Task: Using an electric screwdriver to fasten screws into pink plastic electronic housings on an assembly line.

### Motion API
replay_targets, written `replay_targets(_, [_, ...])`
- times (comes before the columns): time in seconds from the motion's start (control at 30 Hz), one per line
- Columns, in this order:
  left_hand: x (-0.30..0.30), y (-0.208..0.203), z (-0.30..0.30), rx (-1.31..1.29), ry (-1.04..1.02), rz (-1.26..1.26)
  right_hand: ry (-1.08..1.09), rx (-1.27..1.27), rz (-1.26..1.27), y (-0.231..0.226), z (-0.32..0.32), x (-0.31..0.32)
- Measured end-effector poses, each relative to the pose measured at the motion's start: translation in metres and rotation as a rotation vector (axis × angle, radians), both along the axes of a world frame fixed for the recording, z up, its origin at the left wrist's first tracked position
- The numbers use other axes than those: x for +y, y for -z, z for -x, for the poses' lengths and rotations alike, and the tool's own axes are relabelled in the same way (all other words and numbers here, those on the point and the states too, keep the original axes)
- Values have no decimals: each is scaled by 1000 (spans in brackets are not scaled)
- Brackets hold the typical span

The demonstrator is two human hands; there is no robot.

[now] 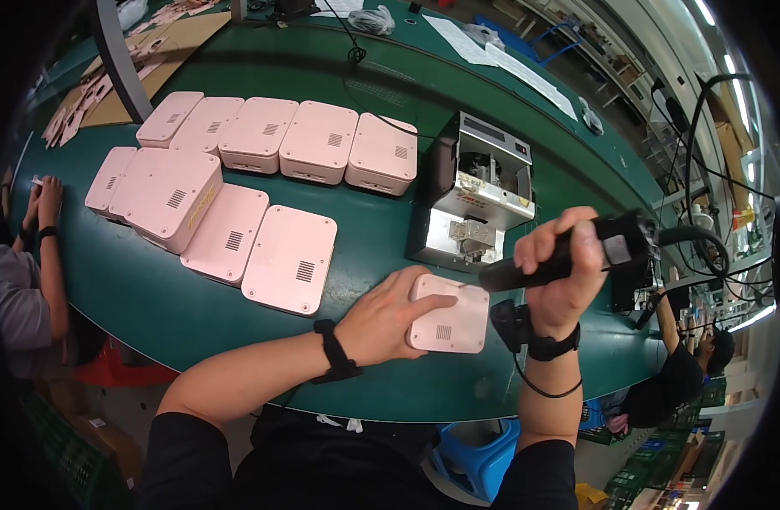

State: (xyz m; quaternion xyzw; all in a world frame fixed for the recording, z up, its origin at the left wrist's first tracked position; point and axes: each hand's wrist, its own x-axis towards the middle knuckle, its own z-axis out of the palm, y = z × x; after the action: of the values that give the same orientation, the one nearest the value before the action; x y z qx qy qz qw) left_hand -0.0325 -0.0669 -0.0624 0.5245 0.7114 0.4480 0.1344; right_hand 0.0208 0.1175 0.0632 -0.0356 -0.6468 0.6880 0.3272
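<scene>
My left hand grips a small pink plastic box by its left side, one finger lying across its top face. That face has a slotted vent and round screw holes near its corners. My right hand is wrapped round a black corded electric screwdriver, held sideways above the box's far right corner. A thin bit reaches from its nose to about that corner; whether it touches a screw is too small to tell. Just beyond the box stands a grey and black screw feeder machine.
Several similar pink boxes, such as a nearer one, stand in rows to the left, some stacked. A black cable hangs at the right. Another person's hands rest at the table's left end. A blue stool stands below the table edge.
</scene>
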Motion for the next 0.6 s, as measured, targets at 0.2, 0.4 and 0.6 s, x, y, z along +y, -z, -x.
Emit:
replay_targets(0.2, [21, -2, 4, -5, 12, 2, 61, 145, 21, -18, 16, 15])
replay_targets(0.4, [22, 1, 4, 7, -4, 4, 21, 29, -52, -13, 24, 16])
replay_targets(0.6, [22, 2, 6, -1, -1, -14, -69, 74, 47, -16, 8, -6])
